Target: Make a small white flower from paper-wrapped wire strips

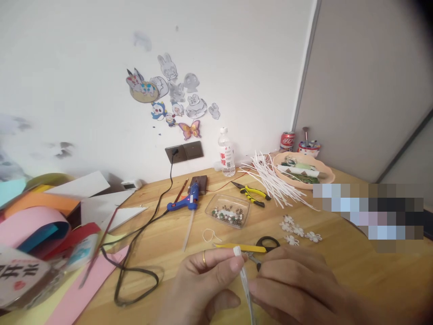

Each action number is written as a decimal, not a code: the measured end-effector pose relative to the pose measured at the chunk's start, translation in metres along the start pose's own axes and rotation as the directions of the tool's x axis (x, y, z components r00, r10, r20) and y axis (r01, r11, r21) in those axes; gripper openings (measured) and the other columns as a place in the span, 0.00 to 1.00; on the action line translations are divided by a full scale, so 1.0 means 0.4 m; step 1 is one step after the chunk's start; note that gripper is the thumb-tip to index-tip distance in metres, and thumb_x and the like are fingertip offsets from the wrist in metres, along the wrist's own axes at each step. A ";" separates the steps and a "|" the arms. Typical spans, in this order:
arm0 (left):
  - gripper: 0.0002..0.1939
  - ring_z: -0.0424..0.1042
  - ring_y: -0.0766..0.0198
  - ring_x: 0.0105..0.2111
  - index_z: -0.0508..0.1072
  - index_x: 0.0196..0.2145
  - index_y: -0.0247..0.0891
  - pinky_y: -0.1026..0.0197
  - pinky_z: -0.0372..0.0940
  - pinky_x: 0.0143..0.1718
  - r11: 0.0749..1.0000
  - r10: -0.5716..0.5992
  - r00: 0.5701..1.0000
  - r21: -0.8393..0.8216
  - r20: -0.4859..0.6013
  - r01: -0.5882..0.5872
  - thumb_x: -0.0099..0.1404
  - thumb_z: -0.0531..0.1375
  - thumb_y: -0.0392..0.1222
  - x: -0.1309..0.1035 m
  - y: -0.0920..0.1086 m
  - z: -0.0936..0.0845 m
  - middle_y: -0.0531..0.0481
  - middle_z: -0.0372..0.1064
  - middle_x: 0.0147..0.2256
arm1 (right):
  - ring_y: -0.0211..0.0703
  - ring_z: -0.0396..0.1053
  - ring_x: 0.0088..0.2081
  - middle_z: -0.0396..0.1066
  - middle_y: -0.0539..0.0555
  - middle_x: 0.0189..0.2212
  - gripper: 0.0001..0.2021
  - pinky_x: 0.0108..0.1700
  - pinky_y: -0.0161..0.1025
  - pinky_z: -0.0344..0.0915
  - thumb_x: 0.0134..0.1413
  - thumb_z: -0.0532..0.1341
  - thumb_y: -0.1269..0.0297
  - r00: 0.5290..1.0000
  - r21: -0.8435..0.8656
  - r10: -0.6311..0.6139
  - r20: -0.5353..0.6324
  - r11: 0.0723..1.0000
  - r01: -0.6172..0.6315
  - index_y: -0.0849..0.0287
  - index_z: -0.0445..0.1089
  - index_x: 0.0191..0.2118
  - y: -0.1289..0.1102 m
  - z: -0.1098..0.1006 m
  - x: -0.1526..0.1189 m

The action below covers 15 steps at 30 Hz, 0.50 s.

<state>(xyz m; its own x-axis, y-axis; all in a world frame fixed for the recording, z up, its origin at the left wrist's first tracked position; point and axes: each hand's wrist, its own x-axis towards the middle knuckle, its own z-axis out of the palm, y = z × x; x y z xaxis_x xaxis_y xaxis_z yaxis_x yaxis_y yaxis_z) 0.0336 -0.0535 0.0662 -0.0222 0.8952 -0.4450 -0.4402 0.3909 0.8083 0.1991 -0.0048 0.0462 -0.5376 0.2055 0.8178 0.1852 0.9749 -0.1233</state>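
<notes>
The left hand point(206, 282), a ring on one finger, pinches the top of a thin white strip point(244, 276) between thumb and forefinger at the table's near edge. The right hand point(297, 284) grips the same strip lower down, fingers curled around it; its lower end runs out of view. Just behind the hands lie scissors point(257, 247) with a yellow sheath and black handles, and possibly a small metal tool beside them, too hidden to tell. To the right are white flowers point(298, 231). Farther back sit a clear tray point(227, 211) of beads, a blue glue gun point(185, 201), yellow pliers point(252, 193), a bundle of white sticks point(275, 180), a bottle point(226, 153) and a bowl point(302, 170). Coloured paper point(40, 221) is piled at the left.
</notes>
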 end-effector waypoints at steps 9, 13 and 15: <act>0.10 0.61 0.77 0.15 0.77 0.20 0.33 0.75 0.60 0.15 0.995 -0.077 0.997 -0.058 0.012 0.078 0.42 0.70 0.42 0.008 -0.012 0.005 0.56 0.64 0.17 | 0.33 0.69 0.30 0.73 0.49 0.27 0.07 0.35 0.31 0.67 0.56 0.55 0.70 0.997 -0.018 -0.077 -0.027 0.997 0.077 0.63 0.70 0.37 0.015 -0.010 0.007; 0.11 0.64 0.76 0.16 0.77 0.20 0.30 0.75 0.64 0.16 0.994 -0.080 0.997 -0.078 -0.017 0.078 0.40 0.70 0.40 0.003 -0.006 0.013 0.54 0.65 0.17 | 0.34 0.68 0.29 0.72 0.52 0.27 0.09 0.33 0.31 0.67 0.58 0.52 0.72 0.995 0.058 -0.084 -0.058 0.994 0.087 0.65 0.69 0.37 0.019 -0.006 0.015; 0.12 0.64 0.76 0.15 0.77 0.20 0.30 0.75 0.65 0.15 0.992 -0.083 0.995 -0.097 -0.057 0.077 0.37 0.71 0.40 -0.002 0.000 0.019 0.54 0.65 0.15 | 0.33 0.67 0.27 0.70 0.52 0.26 0.08 0.30 0.30 0.67 0.56 0.53 0.74 0.997 0.119 -0.053 -0.059 0.991 0.059 0.65 0.69 0.37 0.022 0.000 0.018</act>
<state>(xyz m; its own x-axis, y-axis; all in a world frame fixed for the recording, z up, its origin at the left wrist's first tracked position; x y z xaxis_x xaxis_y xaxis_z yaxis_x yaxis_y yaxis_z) 0.0404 -0.0525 0.0696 -0.0368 0.8462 -0.5316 -0.5260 0.4359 0.7303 0.1968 0.0052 0.0511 -0.4970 0.1486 0.8549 0.0537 0.9886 -0.1406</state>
